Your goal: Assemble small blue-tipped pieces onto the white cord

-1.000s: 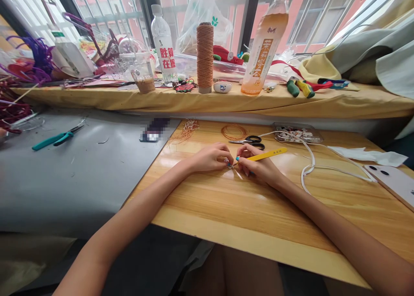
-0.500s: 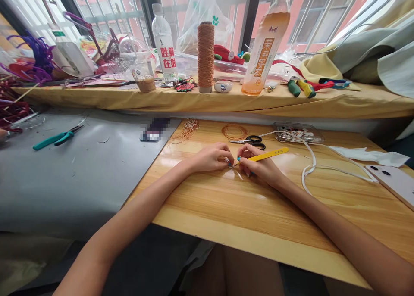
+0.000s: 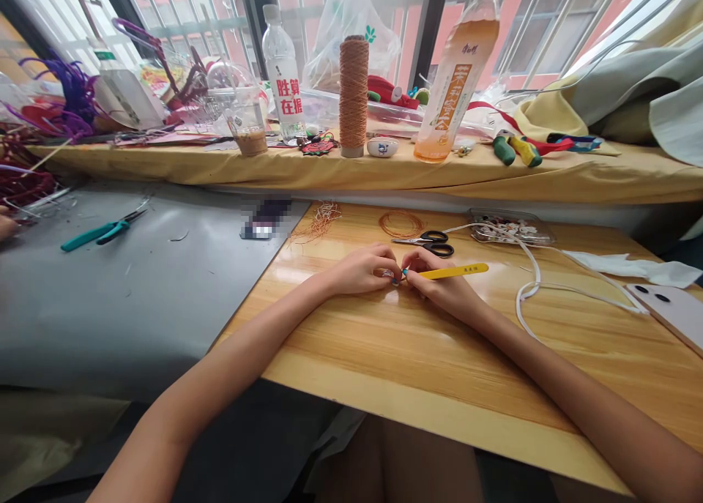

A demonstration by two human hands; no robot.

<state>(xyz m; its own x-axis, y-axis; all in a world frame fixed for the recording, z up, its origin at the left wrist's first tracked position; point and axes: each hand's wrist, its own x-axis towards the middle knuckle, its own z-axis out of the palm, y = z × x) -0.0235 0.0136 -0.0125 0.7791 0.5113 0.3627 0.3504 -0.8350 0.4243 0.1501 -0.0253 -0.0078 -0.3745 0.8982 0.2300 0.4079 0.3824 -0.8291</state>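
My left hand (image 3: 367, 269) rests on the wooden board with thumb and fingers pinched on a small white piece (image 3: 395, 280), mostly hidden by the fingertips. In my right hand (image 3: 439, 283) is a slim yellow-handled tool (image 3: 458, 271) with printed characters, held like a pen. Its thin tip points left at the white piece; whether the two touch I cannot tell. Just beyond my hands lie black-handled scissors (image 3: 436, 244) and a coil of orange cord (image 3: 400, 224).
White cord (image 3: 521, 298) loops on the right near a clear box of small parts (image 3: 541, 232) and a pale phone (image 3: 667, 305). Teal pliers (image 3: 93, 236) lie on the grey mat (image 3: 165, 291). Bottles and an orange thread spool (image 3: 354, 97) line the sill. Another person's hand (image 3: 6, 227) shows far left.
My right hand has turned slightly, bringing the tool's handle a little lower and flatter. My fingertips are closer together around the white piece. The view has shifted slightly.
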